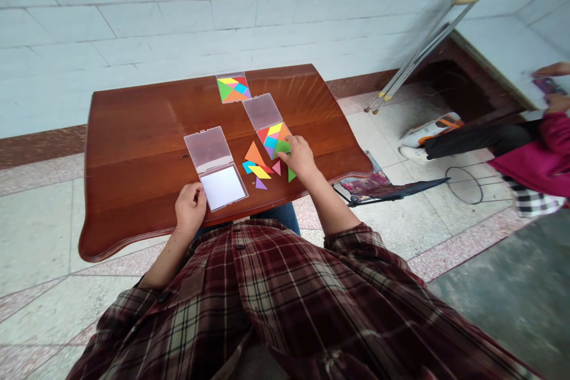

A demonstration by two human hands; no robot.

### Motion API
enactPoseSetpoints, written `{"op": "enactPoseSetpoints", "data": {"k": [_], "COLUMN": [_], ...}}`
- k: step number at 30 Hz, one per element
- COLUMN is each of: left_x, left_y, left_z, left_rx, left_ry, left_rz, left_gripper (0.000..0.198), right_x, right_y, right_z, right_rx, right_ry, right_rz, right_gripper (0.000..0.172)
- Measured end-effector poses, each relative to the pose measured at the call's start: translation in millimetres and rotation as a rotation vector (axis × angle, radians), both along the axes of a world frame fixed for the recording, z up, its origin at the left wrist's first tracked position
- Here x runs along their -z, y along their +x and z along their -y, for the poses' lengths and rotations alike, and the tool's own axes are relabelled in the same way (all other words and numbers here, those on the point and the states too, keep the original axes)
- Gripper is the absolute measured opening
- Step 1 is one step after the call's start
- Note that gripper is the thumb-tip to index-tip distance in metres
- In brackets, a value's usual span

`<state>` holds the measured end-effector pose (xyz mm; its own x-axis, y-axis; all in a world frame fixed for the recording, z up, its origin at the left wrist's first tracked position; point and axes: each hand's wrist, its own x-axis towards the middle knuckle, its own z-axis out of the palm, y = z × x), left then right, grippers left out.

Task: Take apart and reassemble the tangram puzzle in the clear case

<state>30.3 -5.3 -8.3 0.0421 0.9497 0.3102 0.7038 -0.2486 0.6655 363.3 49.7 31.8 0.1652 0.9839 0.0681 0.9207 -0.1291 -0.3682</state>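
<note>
My right hand (297,156) rests with thumb and fingers apart on the right side of a filled tangram case (272,139), whose clear lid (262,111) lies open behind it. My left hand (191,206), fingers curled, touches the left edge of an open case with a white base (222,188); whether it holds anything is hidden. Between the two cases lie loose pieces: an orange triangle (253,153), a yellow parallelogram (259,172), a purple triangle (260,184), a pink triangle (276,167) and others. A green triangle (291,174) lies partly behind my right wrist.
Another filled tangram case (234,89) lies at the back of the brown table (138,154), near the tiled wall. On the right are a folding chair (378,181), crutches (414,47) and a seated person in a magenta top (529,157).
</note>
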Motion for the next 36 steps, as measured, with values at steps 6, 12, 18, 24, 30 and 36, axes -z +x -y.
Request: {"op": "enactPoseSetpoints", "data": {"k": [6,12,18,24,30,36], "left_x": [-2.4,-4.2,-1.3,-1.8,-6.3,-0.7], "left_y": [0.8,1.4,1.0,1.5,3.1,1.4], "left_z": [0.3,0.3,-0.1,0.7,1.4,0.6], "left_rx": [0.0,-0.002,0.004,0.002,-0.005,-0.015], "left_ry": [-0.006,-0.029,-0.011,-0.017,-0.029,-0.023], "left_rz": [-0.003,-0.01,-0.011,-0.014,-0.015,-0.005], "left_gripper": [0.013,0.011,0.012,0.013,0.013,0.013], "right_x": [8.2,6.3,-0.4,-6.7,-10.0,4.7], "right_y": [13.3,-2.8,-21.2,-24.8,25.9,29.2], "right_z": [-3.2,2.3,8.7,16.7,27.7,45.0], "right_rx": [0.084,-0.016,-0.071,-0.084,0.149,0.188], "right_ry": [0.007,0.095,0.012,-0.07,-0.047,-0.224], "right_rz": [-0.007,-0.111,-0.177,-0.194,-0.109,0.009], "right_gripper": [0.076,0.055,0.042,0.027,0.025,0.042]}}
